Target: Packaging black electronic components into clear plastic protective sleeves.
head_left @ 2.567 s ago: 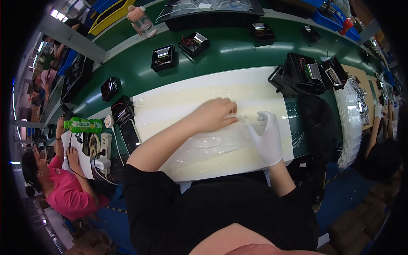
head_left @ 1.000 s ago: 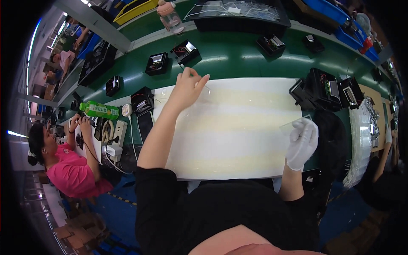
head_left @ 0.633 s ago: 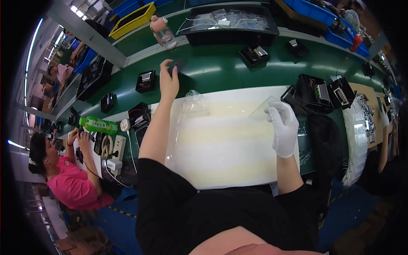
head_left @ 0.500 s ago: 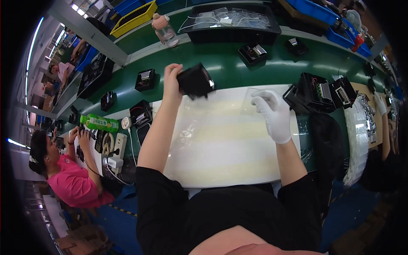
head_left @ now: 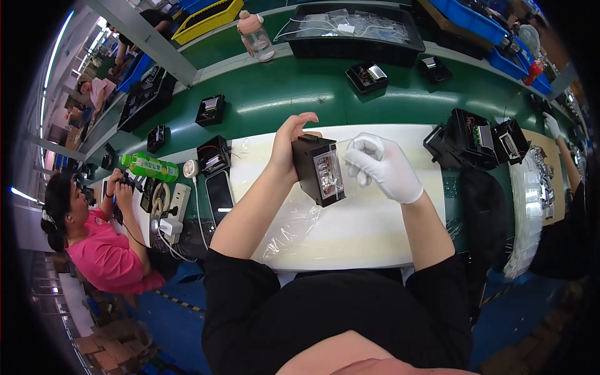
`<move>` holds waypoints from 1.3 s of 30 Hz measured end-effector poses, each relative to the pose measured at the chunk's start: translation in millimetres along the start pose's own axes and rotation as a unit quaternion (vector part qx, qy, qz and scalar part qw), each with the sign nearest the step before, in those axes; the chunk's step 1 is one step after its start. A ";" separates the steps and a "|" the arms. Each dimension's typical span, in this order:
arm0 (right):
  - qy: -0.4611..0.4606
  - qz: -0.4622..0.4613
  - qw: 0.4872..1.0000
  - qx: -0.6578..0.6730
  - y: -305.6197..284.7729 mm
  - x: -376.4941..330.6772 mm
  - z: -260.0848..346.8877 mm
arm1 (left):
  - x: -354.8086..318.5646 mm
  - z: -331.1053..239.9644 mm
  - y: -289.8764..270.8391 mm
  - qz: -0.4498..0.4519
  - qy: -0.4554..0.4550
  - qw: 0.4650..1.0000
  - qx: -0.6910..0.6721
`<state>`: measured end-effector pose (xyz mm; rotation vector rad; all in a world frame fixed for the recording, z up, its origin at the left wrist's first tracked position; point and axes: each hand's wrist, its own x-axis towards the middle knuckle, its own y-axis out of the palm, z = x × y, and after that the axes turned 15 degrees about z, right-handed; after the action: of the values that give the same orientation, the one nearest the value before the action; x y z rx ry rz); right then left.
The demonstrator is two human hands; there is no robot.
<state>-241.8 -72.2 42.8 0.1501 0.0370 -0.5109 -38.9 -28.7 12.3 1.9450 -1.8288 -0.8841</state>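
Head view: left hand (head_left: 289, 145) grips the black box (head_left: 320, 170), long axis toward 5 o'clock; gloved right hand (head_left: 382, 167), fingers curled, sits just at 3 o'clock.

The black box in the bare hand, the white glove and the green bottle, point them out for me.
black box (head_left: 320, 170): head view, on its clear-windowed front face.
white glove (head_left: 386, 167): head view, back of the right hand.
green bottle (head_left: 150, 167): head view, middle of its body, lying on the bench.

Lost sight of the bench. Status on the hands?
Left hand holds black box above mat. Gloved right hand at its face. Clear bag hangs below.
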 end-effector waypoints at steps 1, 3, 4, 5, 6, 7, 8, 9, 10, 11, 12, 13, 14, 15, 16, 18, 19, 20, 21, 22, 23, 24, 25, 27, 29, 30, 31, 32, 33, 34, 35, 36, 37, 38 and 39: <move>0.002 0.003 1.000 -0.018 0.2 -1.2 -0.2 | 0.0 2.8 -1.5 0.007 -0.003 1.000 -0.003; 0.007 0.010 0.999 -0.053 0.6 -3.7 -1.2 | 0.4 6.3 -2.7 0.021 -0.008 1.000 -0.009; 0.007 0.008 0.999 -0.053 1.0 -5.5 -3.8 | 1.4 7.2 -1.3 0.023 -0.009 1.000 -0.009; -0.004 0.008 0.996 -0.087 1.2 -7.3 -9.2 | 2.8 8.4 1.3 0.001 0.015 1.000 0.007; -0.016 0.009 0.992 -0.122 0.4 -8.5 -15.7 | 5.2 9.6 4.5 -0.021 0.039 0.999 0.023; -0.027 0.009 0.987 -0.157 -0.8 -8.9 -22.6 | 7.6 10.6 7.2 -0.042 0.064 0.996 0.039; -0.038 0.008 0.981 -0.191 -2.4 -8.3 -28.5 | 10.0 11.2 8.8 -0.063 0.088 0.993 0.055; -0.037 0.010 0.981 -0.192 -3.7 -5.9 -33.4 | 16.4 10.6 4.6 -0.073 0.140 0.982 0.106; -0.056 -0.024 0.956 -0.287 -5.7 -2.3 -37.9 | 26.8 7.3 -0.5 -0.083 0.192 0.965 0.157; -0.072 -0.055 0.922 -0.377 -7.4 1.8 -45.1 | 32.1 0.2 -5.9 -0.088 0.191 0.965 0.155; -0.087 -0.087 0.878 -0.463 -8.4 3.6 -51.9 | 35.0 -10.8 -12.0 -0.084 0.182 0.924 0.325; -0.103 -0.117 0.825 -0.544 -8.1 4.6 -59.6 | 37.1 -19.8 -19.4 -0.077 0.167 0.855 0.485; -0.103 -0.113 0.825 -0.544 -5.7 4.1 -66.4 | 39.9 -25.6 -28.1 -0.081 0.167 0.856 0.483; -0.089 -0.096 0.819 -0.559 -2.1 3.0 -75.2 | 43.5 -27.4 -41.9 -0.061 0.208 0.768 0.603; -0.077 -0.077 0.812 -0.573 2.5 2.0 -84.7 | 44.8 -27.6 -58.2 -0.042 0.241 0.660 0.710; -0.057 -0.031 0.797 -0.600 11.5 3.0 -98.4 | 32.4 -30.5 -88.7 -0.008 0.278 0.401 0.873; -0.058 -0.023 0.799 -0.597 12.3 1.3 -99.0 | 13.1 -32.0 -92.5 0.024 0.152 0.466 0.871; -0.049 -0.039 0.829 -0.556 13.4 -0.6 -95.5 | -19.2 -34.9 -89.3 0.050 0.021 0.523 0.851; -0.039 -0.053 0.855 -0.515 14.8 -2.0 -89.1 | -48.9 -43.1 -79.3 0.103 -0.095 0.590 0.795; -0.026 -0.065 0.879 -0.472 17.7 -3.0 -83.1 | -81.5 -27.1 -83.2 0.119 -0.087 0.614 0.775; -0.019 -0.069 0.901 -0.428 27.1 -1.3 -76.3 | -118.2 -15.3 -83.8 0.123 -0.079 0.638 0.756; -0.054 -0.040 0.899 -0.433 41.3 -2.7 -72.1 | -142.4 -8.3 -84.4 0.099 -0.086 0.647 0.751; -0.089 -0.011 0.896 -0.435 56.0 -8.2 -70.2 | -163.7 -1.0 -78.6 0.064 -0.112 0.737 0.664; -0.107 0.141 0.884 -0.434 82.4 -18.6 -86.2 | -195.3 15.6 -67.8 -0.007 -0.140 0.881 0.453; -0.126 0.282 0.853 -0.420 103.5 -18.3 -88.9 | -232.9 33.2 -67.6 -0.115 0.006 0.963 0.243; -0.172 0.304 0.836 -0.423 113.9 -15.7 -81.5 | -264.5 53.9 -100.6 -0.189 0.192 0.939 0.212; -0.214 0.320 0.818 -0.427 121.7 -10.3 -74.2 | -291.2 49.3 -109.5 -0.281 0.305 0.886 0.207; -0.255 0.333 0.799 -0.431 128.7 -5.2 -68.1 | -318.0 43.1 -118.9 -0.364 0.408 0.813 0.200; -0.300 0.349 0.778 -0.427 132.4 -1.6 -66.0 | -353.4 39.7 -126.0 -0.493 0.444 0.716 0.218; -0.282 0.339 0.787 -0.430 131.2 -1.6 -62.6 | -389.5 42.9 -132.8 -0.603 0.473 0.595 0.241; -0.262 0.323 0.797 -0.438 124.1 -2.1 -63.9 | -415.7 55.3 -145.8 -0.692 0.489 0.464 0.257; -0.264 0.329 0.794 -0.437 118.1 -1.4 -64.5 | -432.5 70.7 -153.8 -0.746 0.466 0.400 0.260; -0.244 0.288 0.807 -0.454 110.1 -0.2 -64.8 | -437.3 93.1 -164.9 -0.782 0.411 0.394 0.254; -0.224 0.243 0.818 -0.471 102.7 -1.1 -64.8 | -438.0 122.1 -183.7 -0.813 0.356 0.389 0.248; -0.200 0.214 0.830 -0.474 96.9 -3.8 -65.8 | -436.7 166.3 -214.1 -0.826 0.337 0.383 0.240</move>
<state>-197.6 23.1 -9.0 -0.9178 -0.1541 -0.0199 28.2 453.4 -153.1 3.2323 1.0345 0.4490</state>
